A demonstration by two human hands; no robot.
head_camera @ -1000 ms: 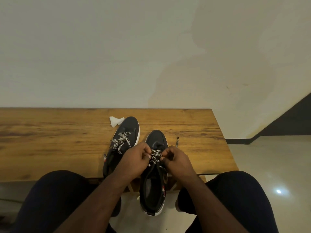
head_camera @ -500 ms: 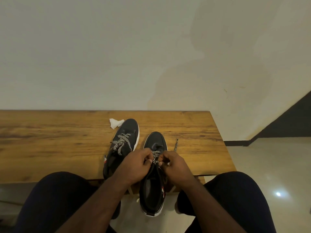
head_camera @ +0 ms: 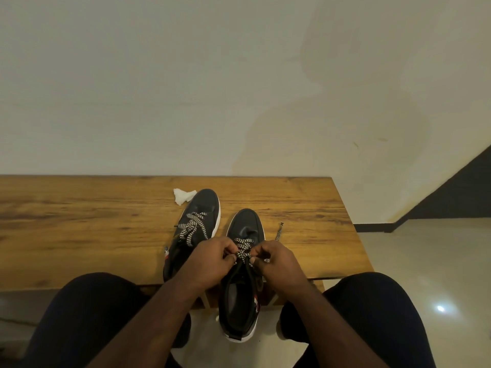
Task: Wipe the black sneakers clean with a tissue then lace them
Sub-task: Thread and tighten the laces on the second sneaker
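I am lacing, not wiping. The tissue (head_camera: 183, 197) lies crumpled on the table (head_camera: 79, 229), at the far left of the left shoe (head_camera: 198, 224), touching or just beside its toe, and neither hand is near it, so I judge the cleaning finished.

The left shoe already carries its checked lace crossed over the tongue. The right shoe (head_camera: 243, 274) sits nearer me, toe on the table and heel hanging off the near edge between my knees. Its lace (head_camera: 243, 247) is crossed only over the far rows; the eyelets nearer me look bare.

My left hand (head_camera: 210, 261) is curled at the left side of the tongue, finger and thumb pinching the lace there. My right hand (head_camera: 279, 264) is curled at the right side and pinches the other run; a bit of checked lace shows beside its thumb. A loose lace end (head_camera: 279, 231) trails past my right hand onto the table, to the right of the shoe.

The step in hand, as I judge it, is drawing a crossing snug and feeding the next row. Next I need to find the free tip, push it through the next open eyelet and pull both sides evenly. My fingers hide the eyelets, so I cannot tell which hole comes next.
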